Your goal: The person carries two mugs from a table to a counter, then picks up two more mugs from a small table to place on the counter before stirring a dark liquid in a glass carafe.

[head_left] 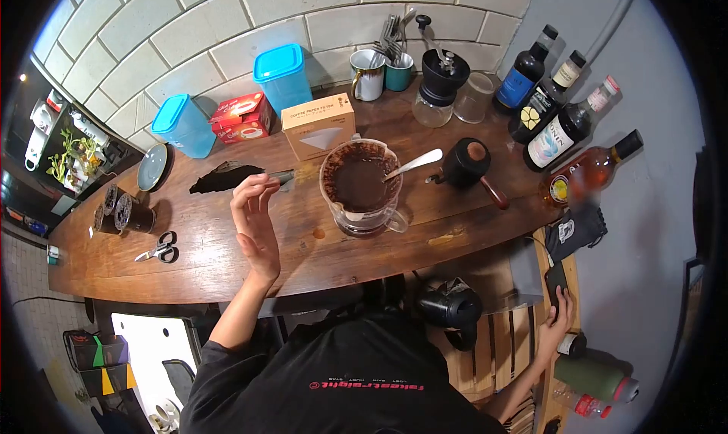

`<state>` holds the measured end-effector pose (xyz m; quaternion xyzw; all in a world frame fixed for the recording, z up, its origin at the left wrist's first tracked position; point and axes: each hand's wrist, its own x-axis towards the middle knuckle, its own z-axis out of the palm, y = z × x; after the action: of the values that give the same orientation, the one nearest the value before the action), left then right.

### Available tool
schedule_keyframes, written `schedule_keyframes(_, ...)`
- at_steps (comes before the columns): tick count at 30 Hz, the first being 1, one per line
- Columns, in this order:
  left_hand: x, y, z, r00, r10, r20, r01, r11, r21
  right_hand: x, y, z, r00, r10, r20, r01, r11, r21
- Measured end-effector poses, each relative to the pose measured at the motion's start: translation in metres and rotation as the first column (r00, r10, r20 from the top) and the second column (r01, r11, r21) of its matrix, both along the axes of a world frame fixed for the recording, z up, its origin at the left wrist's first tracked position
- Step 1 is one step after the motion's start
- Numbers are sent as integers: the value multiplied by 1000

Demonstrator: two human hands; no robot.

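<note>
Seen from the head camera, the left hand (254,222) hovers over the wooden desk (212,267), fingers loosely spread, holding nothing, just beside a dark torn packet (225,178) and near the coffee dripper (360,188), a spoon (413,163) resting in its grounds. The right hand (560,320) grips a phone (556,278) beside the desk's end, its screen unreadable.

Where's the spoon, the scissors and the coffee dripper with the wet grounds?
spoon (413,163), head view, on the middle of its pale handle sticking out of the dripper.
scissors (161,248), head view, on the black handles lying on the wooden counter.
coffee dripper (359,182), head view, on the dark wet grounds inside.
</note>
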<state>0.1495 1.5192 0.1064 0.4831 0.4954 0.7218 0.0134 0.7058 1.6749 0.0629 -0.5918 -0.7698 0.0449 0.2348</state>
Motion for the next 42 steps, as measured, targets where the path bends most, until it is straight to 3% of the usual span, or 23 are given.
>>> schedule_keyframes(11, 2, -1, -9, 997, -61, 52, 60, 998, 29, 9, 7, -43, 989, -143, 35, 138, 984, 108)
schedule_keyframes(13, 3, -4, -10, 995, -69, 71, 66, 997, 35, 0, 2, -26, 994, -113, 0, 113, 993, 37)
schedule_keyframes(17, 4, -13, -2, 994, -62, 95, 68, 996, -63, -51, -7, 11, 972, -205, 111, 193, 975, 114)
schedule_keyframes(19, 4, -12, 6, 996, -72, 58, 79, 988, -130, -107, -10, 44, 987, -80, -140, 106, 976, 189)
schedule_keyframes(21, 1, -10, 17, 992, -123, -31, 114, 969, -217, -164, -8, 65, 956, 143, -257, -79, 966, 246)
schedule_keyframes(22, -1, -6, 25, 991, -132, -36, 121, 968, -221, -195, -12, 77, 945, 232, -232, -171, 952, 255)
schedule_keyframes(25, -2, 5, 46, 980, -167, -107, 162, 985, -55, -253, -14, 93, 706, 514, -487, -465, 855, 229)
schedule_keyframes(27, -6, 16, 44, 988, -131, -79, 130, 991, -19, -274, -6, 98, 457, 416, -786, -588, 805, 84)
schedule_keyframes(28, -7, 25, 37, 989, -150, -22, 150, 989, 6, -277, 5, 104, 358, 382, -852, -701, 712, 25)
schedule_keyframes(30, -11, 44, 4, 973, -220, 69, 222, 975, -16, -287, 23, 106, 352, 360, -864, -726, 688, -9)
schedule_keyframes(32, -4, 54, -19, 966, -254, 46, 257, 963, -81, -301, 30, 109, 229, 376, -898, -839, 544, 14)
schedule_keyframes(36, 4, 57, -33, 951, -310, -16, 303, 938, -170, -321, 32, 116, 254, 372, -893, -829, 559, -3)
schedule_keyframes(38, 1, 62, -41, 938, -347, -17, 338, 923, -183, -326, 35, 119, 233, 433, -871, -862, 507, 22)
schedule_keyframes(40, -2, 61, -47, 938, -345, -32, 329, 915, -235, -327, 35, 126, 302, 449, -841, -834, 552, -4)
schedule_keyframes(42, -4, 64, -52, 926, -377, -11, 365, 905, -218, -329, 37, 128, 319, 578, -752, -827, 557, 77)
